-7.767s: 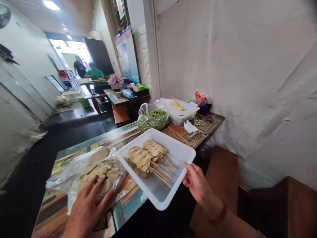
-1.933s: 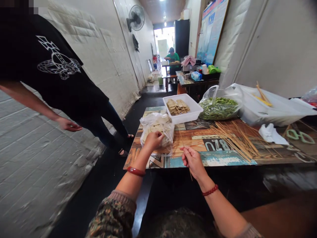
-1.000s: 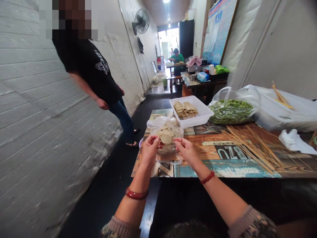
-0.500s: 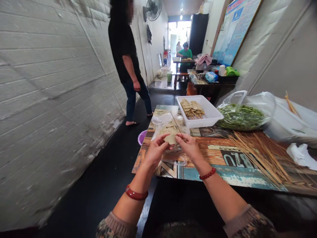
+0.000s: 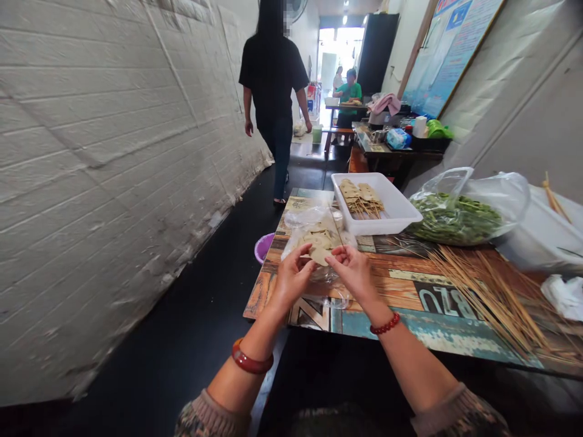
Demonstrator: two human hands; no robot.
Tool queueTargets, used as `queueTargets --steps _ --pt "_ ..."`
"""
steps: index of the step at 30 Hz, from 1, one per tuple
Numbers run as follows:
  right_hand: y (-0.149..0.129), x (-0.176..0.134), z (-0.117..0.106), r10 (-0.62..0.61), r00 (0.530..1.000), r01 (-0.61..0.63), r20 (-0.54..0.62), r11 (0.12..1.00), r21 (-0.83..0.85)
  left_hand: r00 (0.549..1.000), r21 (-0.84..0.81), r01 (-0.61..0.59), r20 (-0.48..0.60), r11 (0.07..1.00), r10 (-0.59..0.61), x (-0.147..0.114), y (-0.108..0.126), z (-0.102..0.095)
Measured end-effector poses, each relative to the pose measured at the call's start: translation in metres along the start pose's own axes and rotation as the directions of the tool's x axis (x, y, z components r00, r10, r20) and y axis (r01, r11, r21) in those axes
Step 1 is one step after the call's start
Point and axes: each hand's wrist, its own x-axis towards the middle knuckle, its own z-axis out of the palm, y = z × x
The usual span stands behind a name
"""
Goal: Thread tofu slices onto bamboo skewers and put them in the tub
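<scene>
Between my hands is a thin, pale, roundish food slice (image 5: 320, 255); its exact kind is unclear. My left hand (image 5: 294, 276) has its fingertips and thumb at the slice's left edge. On the other side, my right hand (image 5: 355, 273) pinches with thumb and forefinger, holding a thin bamboo skewer (image 5: 336, 227) that points up and away beside the slice. Where the skewer meets the slice is hidden by my fingers. Under and beyond both hands lies a clear plastic bag (image 5: 298, 218) with more pale slices (image 5: 317, 235) on it.
A white tub (image 5: 401, 218) holds skewered slices (image 5: 362, 197). Right of it are a clear bag of green vegetables (image 5: 460, 218), loose bamboo skewers (image 5: 492, 297) and crumpled tissue (image 5: 562, 296). A purple basin (image 5: 263, 247) is left of the table (image 5: 264, 291). A person in black (image 5: 273, 79) walks along the aisle.
My hands have drawn slightly apart, and the left thumb has slid back toward the slice's edge. The person in black has walked farther away down the aisle. The view has shifted slightly left.
</scene>
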Motion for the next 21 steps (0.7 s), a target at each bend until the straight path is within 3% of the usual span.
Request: queueTargets --steps 7,12,17,21 --pt "0.011 0.005 -0.007 -0.015 0.995 0.022 0.094 0.997 -0.076 1.000 0.046 -0.016 -0.023 0.999 0.017 -0.006 -0.005 -0.005" --pt "0.014 0.001 -0.015 0.001 0.997 0.002 0.083 0.999 -0.034 0.999 0.080 -0.034 -0.028 0.996 0.037 -0.010 -0.004 0.000" --pt "0.003 0.003 -0.016 0.032 0.997 -0.042 0.069 0.988 0.147 0.999 0.099 -0.026 -0.019 0.995 0.028 -0.011 -0.005 0.002" --pt "-0.014 0.011 -0.012 0.028 0.988 -0.080 0.149 0.931 0.357 0.999 0.047 0.017 -0.037 0.999 -0.015 -0.010 0.000 0.003"
